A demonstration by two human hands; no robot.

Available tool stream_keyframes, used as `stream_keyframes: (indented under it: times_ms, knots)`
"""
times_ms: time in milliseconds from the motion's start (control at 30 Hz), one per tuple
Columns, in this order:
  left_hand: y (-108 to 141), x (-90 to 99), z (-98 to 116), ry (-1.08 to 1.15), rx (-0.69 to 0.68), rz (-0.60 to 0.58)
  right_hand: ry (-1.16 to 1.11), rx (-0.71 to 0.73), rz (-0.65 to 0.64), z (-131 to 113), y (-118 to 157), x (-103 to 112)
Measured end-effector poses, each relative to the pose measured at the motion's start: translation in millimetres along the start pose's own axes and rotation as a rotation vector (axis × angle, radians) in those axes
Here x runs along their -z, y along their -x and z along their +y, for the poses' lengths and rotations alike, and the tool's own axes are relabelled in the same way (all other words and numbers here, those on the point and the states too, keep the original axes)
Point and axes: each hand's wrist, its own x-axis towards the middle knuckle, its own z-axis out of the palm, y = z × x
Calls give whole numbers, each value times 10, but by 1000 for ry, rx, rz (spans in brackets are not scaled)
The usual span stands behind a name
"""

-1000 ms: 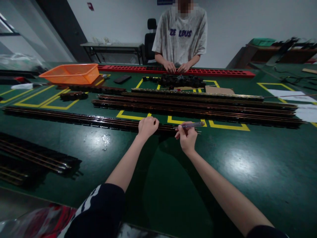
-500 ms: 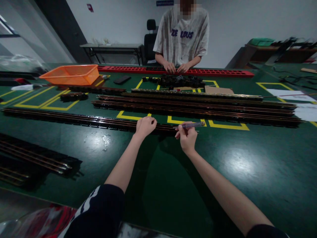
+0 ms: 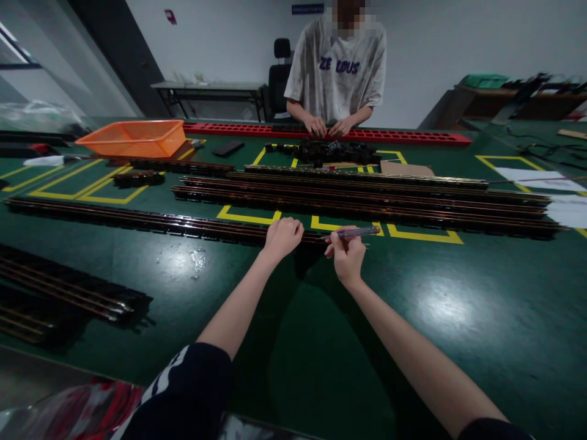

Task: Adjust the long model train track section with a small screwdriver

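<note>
A long black strip (image 3: 206,228) with copper-coloured bars lies across the green table before me, its right end under my hands. My left hand (image 3: 285,236) is closed over the strip, fingertips turned down and hidden, so what they grip does not show. Close to the strip's right end, my right hand (image 3: 347,253) holds a slim screwdriver (image 3: 360,232) with a see-through purplish handle. Its shaft points left, toward the strip, and the handle sticks out to the right above the thumb. Whether the tip touches the strip is too small to tell.
Beyond lie several similar strips (image 3: 367,198), and more (image 3: 59,281) are at near left. An orange basket (image 3: 132,139) and dark assembled parts (image 3: 330,151) are farther back. Across the table, a person (image 3: 337,79) has both hands at a long red frame (image 3: 413,135).
My left hand has slid right along the strip, nearer to my right hand. The right hand and screwdriver have hardly moved.
</note>
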Motion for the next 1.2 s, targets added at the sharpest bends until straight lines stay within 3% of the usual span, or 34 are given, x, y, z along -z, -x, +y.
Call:
stream_keyframes:
  times_ms: [333, 733, 1000, 1200]
  knots:
    - [-8, 52, -92, 12, 75, -67, -19, -1, 9, 35, 9, 5]
    - [-16, 106, -263, 28, 159, -68, -26, -18, 84, -3, 7, -7]
    - [-12, 115, -256, 28, 166, -72, 14, 13, -45, 0, 8, 3]
    - [15, 91, -228, 7, 140, -18, 21, 29, -45, 11, -1, 7]
